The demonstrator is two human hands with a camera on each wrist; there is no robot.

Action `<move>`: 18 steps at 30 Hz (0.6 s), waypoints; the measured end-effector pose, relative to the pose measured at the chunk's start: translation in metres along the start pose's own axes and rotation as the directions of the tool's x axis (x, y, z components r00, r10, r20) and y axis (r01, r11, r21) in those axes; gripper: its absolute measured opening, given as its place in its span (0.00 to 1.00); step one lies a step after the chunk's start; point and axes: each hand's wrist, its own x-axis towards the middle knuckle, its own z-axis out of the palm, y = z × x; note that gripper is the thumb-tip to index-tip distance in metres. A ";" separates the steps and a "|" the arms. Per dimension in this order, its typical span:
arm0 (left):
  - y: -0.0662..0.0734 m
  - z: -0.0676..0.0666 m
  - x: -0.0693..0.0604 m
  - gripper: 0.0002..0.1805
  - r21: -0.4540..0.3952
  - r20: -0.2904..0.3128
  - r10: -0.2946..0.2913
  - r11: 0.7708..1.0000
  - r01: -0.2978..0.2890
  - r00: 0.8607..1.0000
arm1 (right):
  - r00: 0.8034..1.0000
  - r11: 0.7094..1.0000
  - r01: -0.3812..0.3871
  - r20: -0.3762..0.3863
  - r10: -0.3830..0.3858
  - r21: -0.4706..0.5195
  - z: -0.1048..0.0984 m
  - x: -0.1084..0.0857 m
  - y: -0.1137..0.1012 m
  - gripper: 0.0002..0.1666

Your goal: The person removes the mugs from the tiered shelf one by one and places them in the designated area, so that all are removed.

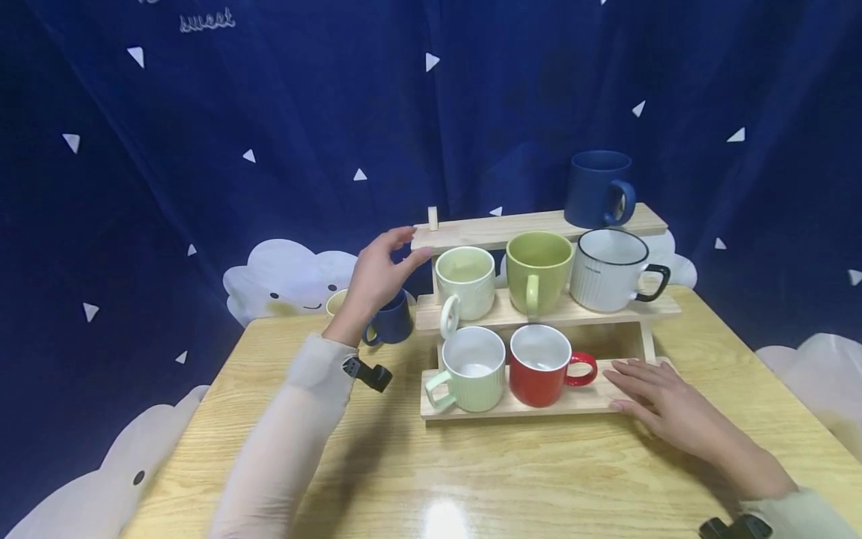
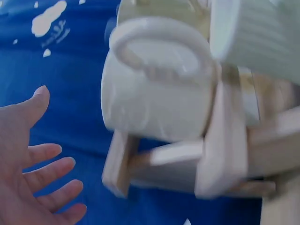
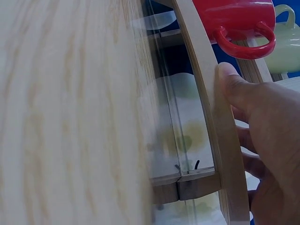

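Observation:
My left hand (image 1: 378, 271) hovers beside the left end of the rack's top shelf, fingers spread and holding nothing. In the left wrist view, a gap separates this hand (image 2: 35, 173) from a cream mug (image 2: 154, 98). My right hand (image 1: 663, 404) rests with extended fingers on the right end of the wooden rack's bottom shelf (image 1: 599, 400), its thumb at the front edge. Left of those fingers stands a red mug (image 1: 539, 382), beside a pale green ribbed mug (image 1: 474, 382). The middle shelf bears the cream mug, a green mug (image 1: 539, 277) and a white black-rimmed mug (image 1: 606, 277).
A navy mug (image 1: 595, 195) stands at the right of the top shelf, and a wooden peg (image 1: 433, 218) rises at its left. Behind my left wrist, another navy mug (image 1: 393, 320) and a partly hidden yellowish mug (image 1: 335, 301) stand on the wooden table (image 1: 525, 479).

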 end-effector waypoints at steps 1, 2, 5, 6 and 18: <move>0.006 0.002 0.002 0.34 0.014 0.001 0.010 1.000 -0.010 1.000 | 1.000 1.000 0.001 0.000 -0.001 0.000 0.000 0.000 0.000 0.29; 0.011 0.004 0.005 0.34 0.026 0.004 0.014 1.000 -0.014 1.000 | 1.000 1.000 0.001 0.000 -0.001 0.000 -0.001 0.000 0.000 0.29; 0.027 0.010 0.011 0.35 0.058 0.015 0.028 0.998 -0.029 0.999 | 1.000 1.000 0.000 0.000 0.000 0.000 -0.001 0.000 0.000 0.29; 0.032 0.013 0.012 0.35 0.067 0.020 0.029 0.997 -0.030 0.999 | 1.000 1.000 -0.001 0.001 0.001 0.000 -0.001 -0.001 0.000 0.30; 0.076 0.042 0.030 0.37 0.111 0.076 0.044 0.992 -0.052 0.996 | 1.000 1.000 -0.002 0.003 0.002 -0.001 -0.001 0.000 0.000 0.30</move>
